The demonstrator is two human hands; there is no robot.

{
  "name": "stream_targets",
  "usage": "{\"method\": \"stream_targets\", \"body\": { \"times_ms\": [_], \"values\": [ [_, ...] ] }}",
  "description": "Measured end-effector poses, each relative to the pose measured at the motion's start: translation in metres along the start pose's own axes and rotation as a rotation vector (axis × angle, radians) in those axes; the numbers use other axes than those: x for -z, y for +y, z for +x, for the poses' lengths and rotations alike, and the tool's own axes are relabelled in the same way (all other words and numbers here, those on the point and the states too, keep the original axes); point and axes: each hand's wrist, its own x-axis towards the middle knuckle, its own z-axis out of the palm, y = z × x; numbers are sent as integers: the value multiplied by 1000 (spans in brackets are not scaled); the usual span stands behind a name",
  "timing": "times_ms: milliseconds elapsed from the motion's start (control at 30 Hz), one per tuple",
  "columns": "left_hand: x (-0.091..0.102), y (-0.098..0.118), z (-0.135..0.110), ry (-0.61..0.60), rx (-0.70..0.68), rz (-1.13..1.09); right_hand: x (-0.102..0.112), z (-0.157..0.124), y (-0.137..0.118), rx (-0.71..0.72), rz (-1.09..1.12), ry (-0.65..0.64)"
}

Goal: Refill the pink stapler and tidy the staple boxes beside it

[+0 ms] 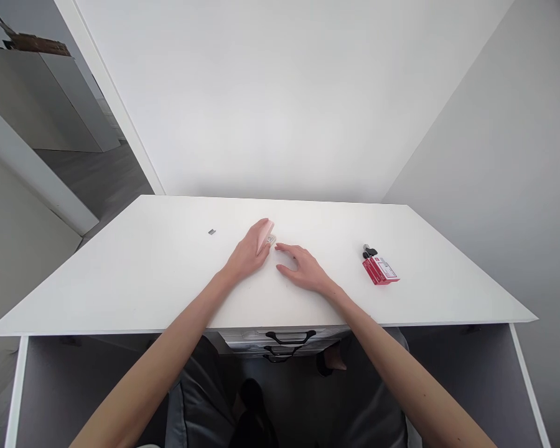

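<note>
My left hand [252, 249] is closed around a pale pink flat-sided object [265, 235], which is tilted up off the white desk; its kind is hard to make out. Just at its lower right edge is a small whitish piece [271, 239] with dark marks, partly hidden by my left fingers. My right hand [302, 266] is beside it, thumb and fingers apart, with nothing visible in them. On the left of the desk lies a small grey metal piece [211, 231].
Red-and-white small boxes [380, 270] lie together on the right of the white desk [121, 280], with a black object [369, 251] behind them. A white wall rises behind the desk. Drawers with black handles [290, 338] are under the front edge, between my legs.
</note>
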Motion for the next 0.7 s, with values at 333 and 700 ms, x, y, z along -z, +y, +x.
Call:
{"method": "stream_targets", "body": {
  "times_ms": [333, 700],
  "values": [
    [38, -16, -46, 62, 269, 67, 0, -5, 4, -85, 160, 108],
    [110, -50, -97, 321, 558, 334, 6, -39, -5, -142, 216, 110]
  ]
}}
